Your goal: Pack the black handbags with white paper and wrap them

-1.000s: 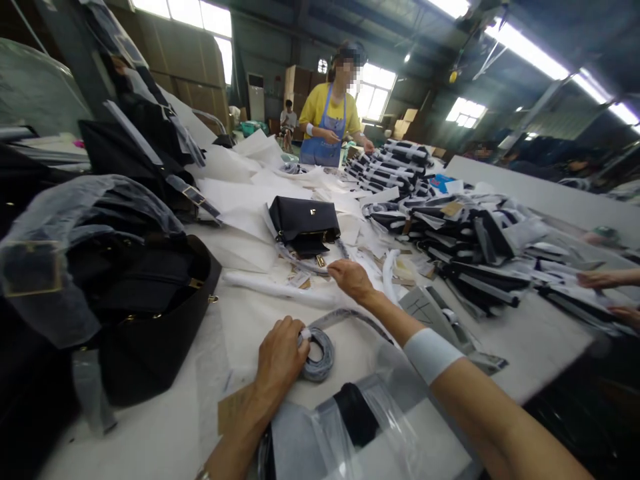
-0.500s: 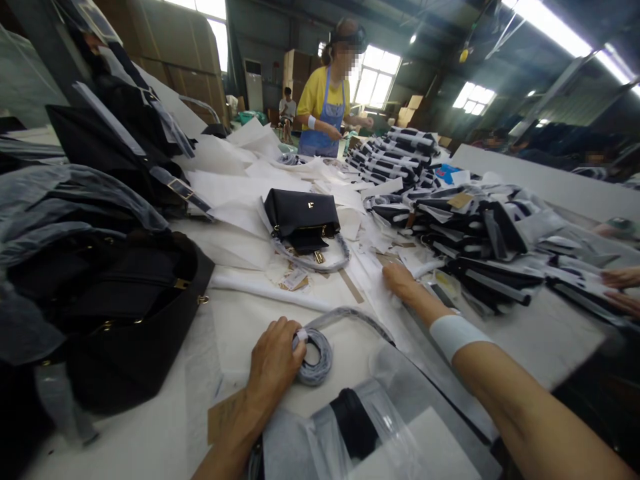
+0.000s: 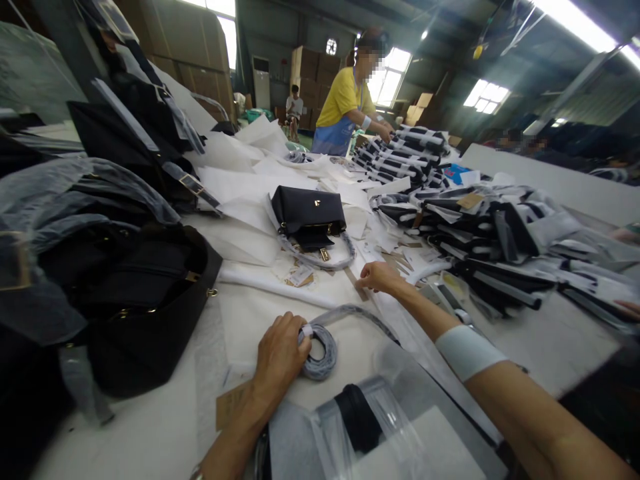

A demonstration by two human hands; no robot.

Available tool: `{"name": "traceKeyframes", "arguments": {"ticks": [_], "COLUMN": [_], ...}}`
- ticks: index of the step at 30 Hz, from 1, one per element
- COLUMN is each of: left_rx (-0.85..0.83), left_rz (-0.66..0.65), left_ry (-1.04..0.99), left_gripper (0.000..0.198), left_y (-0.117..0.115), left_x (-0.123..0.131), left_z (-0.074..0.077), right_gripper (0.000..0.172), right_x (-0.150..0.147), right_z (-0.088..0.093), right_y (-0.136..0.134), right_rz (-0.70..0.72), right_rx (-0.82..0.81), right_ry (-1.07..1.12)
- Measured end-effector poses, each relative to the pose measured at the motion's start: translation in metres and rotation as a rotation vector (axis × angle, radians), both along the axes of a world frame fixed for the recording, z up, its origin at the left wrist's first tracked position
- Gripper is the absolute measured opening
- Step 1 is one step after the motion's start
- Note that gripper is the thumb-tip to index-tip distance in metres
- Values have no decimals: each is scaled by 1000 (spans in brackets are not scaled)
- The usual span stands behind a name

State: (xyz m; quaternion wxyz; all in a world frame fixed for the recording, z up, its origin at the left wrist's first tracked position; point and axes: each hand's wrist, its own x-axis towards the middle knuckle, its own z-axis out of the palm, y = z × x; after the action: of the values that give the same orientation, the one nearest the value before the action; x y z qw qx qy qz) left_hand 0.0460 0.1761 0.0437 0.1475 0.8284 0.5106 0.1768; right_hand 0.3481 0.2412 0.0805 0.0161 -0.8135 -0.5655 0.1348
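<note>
Most of the work looks undone to me. Right of the small black handbag (image 3: 309,212), a long heap of wrapped straps (image 3: 480,233) lies loose. Left of it, a large black bag (image 3: 150,313) sits open among plastic-covered ones. The handbag stands finished-looking and upright, with paper tags (image 3: 300,275) scattered just in front of it.

Nearer to me than the handbag, my left hand (image 3: 280,353) is curled over a grey coiled strap (image 3: 320,353), thumb and fingers pinching its rim against the table (image 3: 150,433). One end of the strap trails away uncoiled. My right hand (image 3: 380,277) reaches out flat, in front of the handbag and to its right, fingertips down on a brown strip. I can't quite tell whether it pinches the strip or only presses on it.

This is a big, high-windowed workshop. Beyond the handbag a person in yellow (image 3: 345,107) works at the far end of the white, paper-strewn table.
</note>
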Motion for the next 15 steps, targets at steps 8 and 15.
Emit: {"name": "traceKeyframes", "arguments": {"ticks": [8, 15], "left_rx": [-11, -1], "left_rz": [-5, -6], "left_ry": [7, 11], "left_gripper": [11, 12], "left_y": [1, -1], "left_x": [0, -1], "left_z": [1, 1], "right_gripper": [21, 30], "right_x": [-22, -30], "right_z": [-5, 2], "right_y": [25, 4], "right_rz": [-52, -62], "right_rx": [-186, -139], "right_ry": [47, -64]}}
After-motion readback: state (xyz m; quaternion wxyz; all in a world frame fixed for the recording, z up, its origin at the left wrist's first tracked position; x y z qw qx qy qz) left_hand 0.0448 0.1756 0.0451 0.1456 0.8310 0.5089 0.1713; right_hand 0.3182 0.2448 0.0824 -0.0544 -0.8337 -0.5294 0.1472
